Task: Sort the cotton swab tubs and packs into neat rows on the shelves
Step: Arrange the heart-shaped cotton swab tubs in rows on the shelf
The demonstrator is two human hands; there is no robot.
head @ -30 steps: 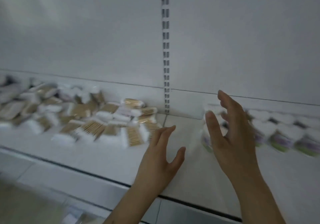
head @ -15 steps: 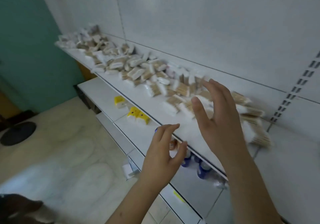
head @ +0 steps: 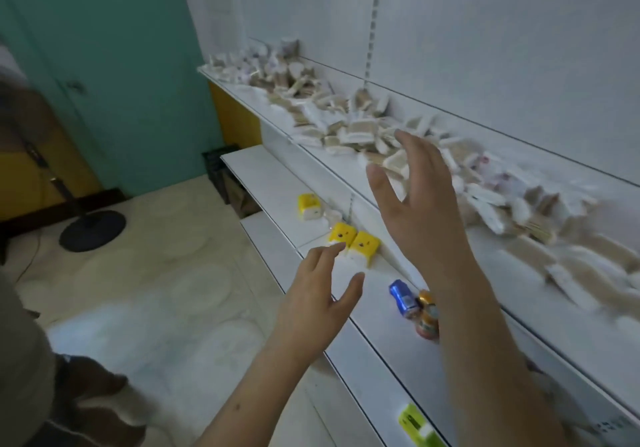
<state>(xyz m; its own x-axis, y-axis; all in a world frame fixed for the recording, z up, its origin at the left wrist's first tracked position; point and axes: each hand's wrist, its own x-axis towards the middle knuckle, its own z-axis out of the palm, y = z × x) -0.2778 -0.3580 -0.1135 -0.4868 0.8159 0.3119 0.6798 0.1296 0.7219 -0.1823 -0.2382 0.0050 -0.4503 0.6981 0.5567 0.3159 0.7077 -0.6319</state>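
A long jumble of cotton swab packs [head: 349, 128] lies scattered along the upper white shelf [head: 346, 166], running from the far left end to the right edge of view. A swab tub [head: 290, 46] stands at the pile's far end. My right hand [head: 419, 200] hovers with fingers spread just in front of the pile's middle, holding nothing. My left hand [head: 320, 294] is lower, fingers relaxed and empty, above the lower shelf [head: 270, 176] near its front edge.
On the lower shelf sit yellow boxes [head: 353, 244], another yellow box [head: 309, 206], a blue can [head: 401, 297] and small jars [head: 427, 318]. A green pack [head: 415, 426] lies below. A fan base [head: 91, 230] stands on the tiled floor by the teal wall. A person's clothing shows at left.
My view has swung left and downward along the shelf. Both hands have stayed raised and empty, with the right one still in front of the swab pile.
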